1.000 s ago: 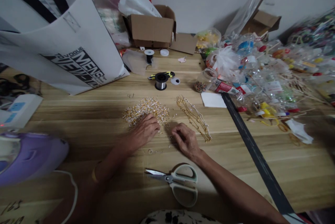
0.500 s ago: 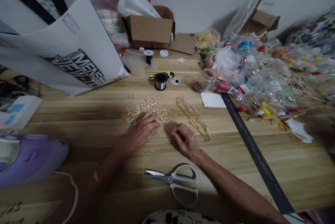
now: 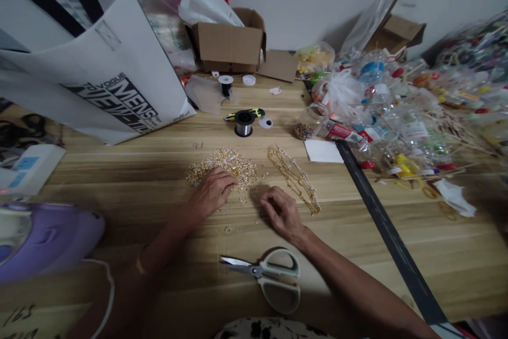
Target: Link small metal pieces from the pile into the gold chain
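My left hand (image 3: 213, 191) rests at the near edge of a pile of small gold and silver jewellery pieces (image 3: 232, 162). Its fingers are bent and close together, and whatever is under the tips is hidden. My right hand (image 3: 282, 213) lies on the table with thumb and forefinger pinched; what they hold is too small to make out. Gold and silver beaded chains (image 3: 296, 180) lie just beyond it. Between my forearms are a short chain with a ring (image 3: 236, 230) and, closer to me, scissors (image 3: 278, 280) with pale handles, their blades slightly apart.
Behind the pile stand a spool of silvery wire (image 3: 243, 123) and a yellow-black cutter (image 3: 257, 112). Plastic bottles (image 3: 400, 122) crowd the right, past a dark strip (image 3: 381, 217). A white bag (image 3: 119, 74) and a purple appliance (image 3: 59, 241) stand left; a cardboard box (image 3: 230, 45) is behind.
My left hand has shifted slightly left and towards me at the pile's edge, uncovering a short chain near its fingers. My right hand stays in place.
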`<state>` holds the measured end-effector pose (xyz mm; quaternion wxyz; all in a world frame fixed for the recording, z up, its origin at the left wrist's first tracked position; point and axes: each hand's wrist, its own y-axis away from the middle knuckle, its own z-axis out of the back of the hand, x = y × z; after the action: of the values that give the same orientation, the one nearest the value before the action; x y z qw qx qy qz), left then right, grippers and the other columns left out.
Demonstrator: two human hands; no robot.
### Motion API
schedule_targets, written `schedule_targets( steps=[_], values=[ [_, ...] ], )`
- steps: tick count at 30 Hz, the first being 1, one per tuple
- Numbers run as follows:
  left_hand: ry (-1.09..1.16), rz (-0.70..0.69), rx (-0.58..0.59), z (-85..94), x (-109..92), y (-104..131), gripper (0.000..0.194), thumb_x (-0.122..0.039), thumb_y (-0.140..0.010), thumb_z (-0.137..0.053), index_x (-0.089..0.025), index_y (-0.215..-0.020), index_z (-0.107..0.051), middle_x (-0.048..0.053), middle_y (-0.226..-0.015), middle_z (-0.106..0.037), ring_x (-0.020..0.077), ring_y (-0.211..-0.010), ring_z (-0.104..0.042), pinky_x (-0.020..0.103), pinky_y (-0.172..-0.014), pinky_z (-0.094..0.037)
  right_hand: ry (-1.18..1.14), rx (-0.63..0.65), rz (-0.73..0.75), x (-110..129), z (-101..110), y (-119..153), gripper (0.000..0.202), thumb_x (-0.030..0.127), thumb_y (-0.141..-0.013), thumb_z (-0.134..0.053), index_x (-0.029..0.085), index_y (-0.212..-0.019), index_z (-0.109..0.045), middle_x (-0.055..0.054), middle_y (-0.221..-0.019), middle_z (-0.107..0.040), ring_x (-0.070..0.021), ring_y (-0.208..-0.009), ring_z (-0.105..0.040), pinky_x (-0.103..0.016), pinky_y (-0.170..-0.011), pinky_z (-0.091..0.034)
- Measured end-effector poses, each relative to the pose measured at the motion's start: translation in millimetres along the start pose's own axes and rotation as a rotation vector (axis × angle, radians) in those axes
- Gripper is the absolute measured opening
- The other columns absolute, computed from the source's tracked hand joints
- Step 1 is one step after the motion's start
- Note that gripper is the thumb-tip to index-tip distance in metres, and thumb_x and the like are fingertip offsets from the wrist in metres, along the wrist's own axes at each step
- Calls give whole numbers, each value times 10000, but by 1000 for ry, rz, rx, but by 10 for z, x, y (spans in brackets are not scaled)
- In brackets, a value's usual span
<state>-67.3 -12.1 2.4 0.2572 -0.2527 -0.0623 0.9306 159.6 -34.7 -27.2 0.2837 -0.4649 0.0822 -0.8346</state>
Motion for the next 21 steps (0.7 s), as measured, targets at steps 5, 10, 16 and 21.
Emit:
schedule_targets(
  steps=[5,10,16,21],
  values=[
    [5,30,-26,13,21,0,145,-140,-855,-526,-158,-811,-663,46,-774,-656,184,-811,-530,311,-770,-423,-3,16,-2,22,16,-3,93,204,-895,-480,189,-817,-528,-40,-751,-563,-163,-717,-521,-282,-646,-417],
    [6,57,16,41,87,14,125,-143,-821,-567,-166,-738,-658,37,-742,-647,187,-814,-519,305,-762,-399,4,12,-14,34,20,-8,100,207,-898,-476,192,-815,-529,-38,-735,-556,-162,-696,-515,-282,-630,-413],
    [-50,21,187,104,69,17,157,-128,-813,-562,-162,-682,-641,33,-716,-633,182,-774,-502,304,-743,-362,4,19,-13,23,20,-5,95,202,-897,-478,193,-816,-527,-36,-738,-557,-161,-698,-518,-279,-637,-410],
    [-97,5,219,97,31,35,160,-123,-813,-551,-159,-683,-638,41,-721,-612,194,-796,-486,320,-750,-350,0,17,-14,25,15,5,98,205,-896,-476,195,-815,-530,-37,-743,-560,-162,-704,-518,-280,-646,-415]
  ],
)
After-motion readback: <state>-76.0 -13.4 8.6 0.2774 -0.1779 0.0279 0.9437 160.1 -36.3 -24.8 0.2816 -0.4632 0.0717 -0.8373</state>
